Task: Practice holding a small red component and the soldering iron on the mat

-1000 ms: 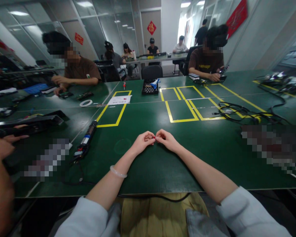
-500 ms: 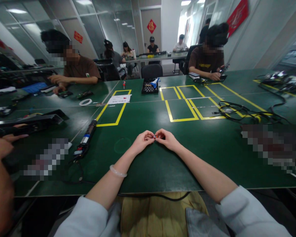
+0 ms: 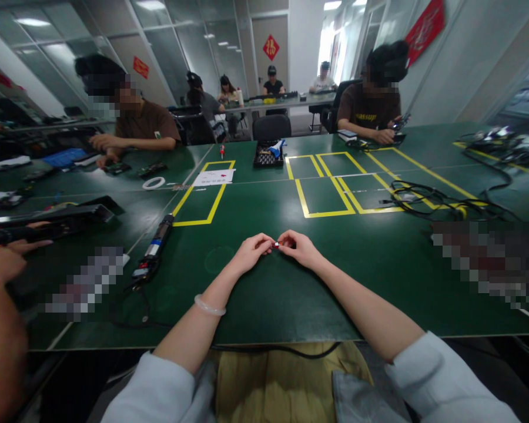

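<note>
Over the green table, both hands meet at a small red part with a bright shiny spot (image 3: 276, 244); its kind is too small to make out. My left hand (image 3: 253, 251) pinches at its left side, the fingers closed and curled. From the other side, the thumb and fingers of my right hand (image 3: 298, 247) close on the same part. Most of the part is hidden by the fingertips. A pale bracelet (image 3: 210, 306) circles my left wrist.
Left of my hands lies a dark cylindrical device (image 3: 154, 249) with a cable. Yellow tape outlines (image 3: 328, 215) mark the table (image 3: 264, 305). A black tray (image 3: 267, 154) stands farther back. Black cables (image 3: 417, 197) lie coiled at right. A co-worker's hand (image 3: 29, 244) is at far left.
My left hand has shifted slightly left, and more of the small red part with its shiny spot now shows between the fingertips. My right hand stays nearly in place.
</note>
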`<state>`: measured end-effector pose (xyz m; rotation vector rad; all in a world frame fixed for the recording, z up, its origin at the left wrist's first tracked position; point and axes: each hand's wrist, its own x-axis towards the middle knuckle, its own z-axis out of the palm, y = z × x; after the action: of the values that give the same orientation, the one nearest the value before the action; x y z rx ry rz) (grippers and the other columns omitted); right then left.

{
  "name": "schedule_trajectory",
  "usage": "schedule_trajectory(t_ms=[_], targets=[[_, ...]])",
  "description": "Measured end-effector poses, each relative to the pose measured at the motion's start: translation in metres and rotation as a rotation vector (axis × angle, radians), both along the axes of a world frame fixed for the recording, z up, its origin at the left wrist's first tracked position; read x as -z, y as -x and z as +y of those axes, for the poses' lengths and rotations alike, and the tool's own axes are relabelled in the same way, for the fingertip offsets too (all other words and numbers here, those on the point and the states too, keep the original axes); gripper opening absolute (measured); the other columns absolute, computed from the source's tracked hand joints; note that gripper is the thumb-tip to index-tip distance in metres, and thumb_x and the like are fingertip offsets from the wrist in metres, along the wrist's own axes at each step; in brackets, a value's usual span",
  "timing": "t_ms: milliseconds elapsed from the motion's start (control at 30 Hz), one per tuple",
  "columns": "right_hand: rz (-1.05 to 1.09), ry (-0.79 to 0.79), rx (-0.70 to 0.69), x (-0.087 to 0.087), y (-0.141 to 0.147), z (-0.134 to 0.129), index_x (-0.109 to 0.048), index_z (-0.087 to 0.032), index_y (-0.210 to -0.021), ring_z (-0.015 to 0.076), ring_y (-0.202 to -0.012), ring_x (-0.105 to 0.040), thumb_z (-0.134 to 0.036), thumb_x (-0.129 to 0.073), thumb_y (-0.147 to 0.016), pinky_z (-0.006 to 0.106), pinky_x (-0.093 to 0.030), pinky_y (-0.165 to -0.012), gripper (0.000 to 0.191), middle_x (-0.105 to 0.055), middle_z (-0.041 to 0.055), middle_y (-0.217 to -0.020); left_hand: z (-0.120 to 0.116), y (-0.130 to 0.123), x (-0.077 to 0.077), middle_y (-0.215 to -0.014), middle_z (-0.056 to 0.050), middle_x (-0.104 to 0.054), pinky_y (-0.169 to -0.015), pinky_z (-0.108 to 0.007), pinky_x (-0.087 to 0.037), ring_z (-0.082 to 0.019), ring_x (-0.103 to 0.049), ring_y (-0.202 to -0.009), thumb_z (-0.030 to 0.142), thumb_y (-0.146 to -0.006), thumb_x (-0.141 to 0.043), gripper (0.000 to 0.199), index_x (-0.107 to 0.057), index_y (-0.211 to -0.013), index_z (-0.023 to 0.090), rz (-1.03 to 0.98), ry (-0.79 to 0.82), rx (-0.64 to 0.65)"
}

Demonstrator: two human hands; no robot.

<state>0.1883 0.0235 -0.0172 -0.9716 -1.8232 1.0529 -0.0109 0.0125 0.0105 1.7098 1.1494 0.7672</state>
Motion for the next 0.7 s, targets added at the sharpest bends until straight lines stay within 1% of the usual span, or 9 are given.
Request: schedule_trajectory(t_ms=[67,167,300,367,433,533,600,633,700], targets=[[-0.005,0.015,-0.004,0.000,0.000,0.000,-0.060,-0.015,-0.090,0.0104,-0.060,-0.051,-0.025,-0.063,-0.076,0.023,-0.043,-0.061,0.018,-0.058,-0.0021,-0.068,0.001,0.007,-0.004,-0.092,-0.007,-0.066,-0.081,-0.032,-0.048,-0.016,-0.062,-0.084,0.044,-0.085,-0.050,0.035,-0.062,-0.101,0.015,0.048,-0.030,-0.024],[-0.020,0.025,-0.005,-0.002,0.000,-0.001,-0.060,-0.015,-0.091,0.0104,-0.060,-0.051,-0.025,-0.063,-0.076,0.023,-0.042,-0.061,0.018,-0.057,-0.0023,-0.067,0.001,0.023,-0.014,-0.106,-0.008,-0.066,-0.089,-0.035,-0.047,-0.019,-0.062,-0.096,0.046,-0.085,-0.049,0.039,-0.061,-0.109,0.017,0.150,-0.050,-0.053],[-0.036,0.031,-0.008,-0.004,-0.001,-0.002,-0.060,-0.015,-0.090,0.0104,-0.061,-0.051,-0.026,-0.063,-0.076,0.023,-0.042,-0.061,0.018,-0.056,-0.0021,-0.068,-0.006,0.060,-0.030,-0.121,-0.008,-0.060,-0.098,-0.037,-0.042,-0.022,-0.056,-0.110,0.053,-0.085,-0.044,0.049,-0.057,-0.120,0.021,0.425,-0.121,-0.093],[-0.034,0.034,-0.013,-0.004,-0.001,-0.002,-0.060,-0.015,-0.091,0.0104,-0.061,-0.051,-0.026,-0.063,-0.076,0.023,-0.042,-0.061,0.019,-0.057,-0.0019,-0.069,-0.011,0.088,-0.033,-0.127,-0.008,-0.056,-0.102,-0.040,-0.039,-0.024,-0.052,-0.117,0.055,-0.085,-0.041,0.054,-0.055,-0.124,0.021,0.619,-0.174,-0.146],[-0.029,0.034,-0.020,-0.003,-0.001,-0.001,-0.060,-0.015,-0.091,0.0104,-0.061,-0.051,-0.026,-0.063,-0.076,0.023,-0.042,-0.061,0.019,-0.057,-0.0017,-0.070,-0.017,0.123,-0.033,-0.133,-0.010,-0.051,-0.105,-0.043,-0.035,-0.028,-0.046,-0.124,0.055,-0.085,-0.039,0.056,-0.054,-0.126,0.020,0.838,-0.240,-0.246],[-0.030,0.035,-0.029,-0.001,-0.001,-0.001,-0.060,-0.015,-0.091,0.0106,-0.061,-0.051,-0.026,-0.063,-0.077,0.023,-0.042,-0.061,0.019,-0.057,-0.0018,-0.069,-0.027,0.182,-0.026,-0.137,-0.015,-0.046,-0.104,-0.046,-0.034,-0.032,-0.043,-0.126,0.053,-0.085,-0.038,0.062,-0.048,-0.132,0.014,1.094,-0.323,-0.488],[-0.043,0.032,-0.026,-0.001,-0.001,-0.001,-0.060,-0.015,-0.091,0.0106,-0.061,-0.051,-0.026,-0.063,-0.077,0.023,-0.042,-0.061,0.018,-0.057,-0.0019,-0.069,-0.035,0.218,-0.019,-0.141,-0.017,-0.043,-0.101,-0.047,-0.037,-0.036,-0.042,-0.126,0.055,-0.083,-0.041,0.067,-0.043,-0.134,0.012,1.216,-0.308,-0.648],[-0.051,0.030,-0.022,-0.002,0.000,-0.001,-0.060,-0.015,-0.091,0.0106,-0.062,-0.051,-0.026,-0.063,-0.077,0.023,-0.042,-0.061,0.018,-0.057,-0.0019,-0.069,-0.039,0.234,-0.016,-0.141,-0.017,-0.042,-0.100,-0.047,-0.038,-0.036,-0.042,-0.126,0.055,-0.082,-0.042,0.068,-0.042,-0.134,0.011,1.257,-0.281,-0.684],[-0.064,0.027,-0.019,-0.002,0.000,-0.001,-0.061,-0.015,-0.091,0.0107,-0.062,-0.051,-0.027,-0.063,-0.077,0.023,-0.042,-0.062,0.018,-0.057,-0.0019,-0.069,-0.046,0.259,-0.012,-0.139,-0.017,-0.046,-0.099,-0.045,-0.040,-0.034,-0.045,-0.122,0.053,-0.081,-0.044,0.067,-0.042,-0.132,0.010,1.295,-0.186,-0.683]])
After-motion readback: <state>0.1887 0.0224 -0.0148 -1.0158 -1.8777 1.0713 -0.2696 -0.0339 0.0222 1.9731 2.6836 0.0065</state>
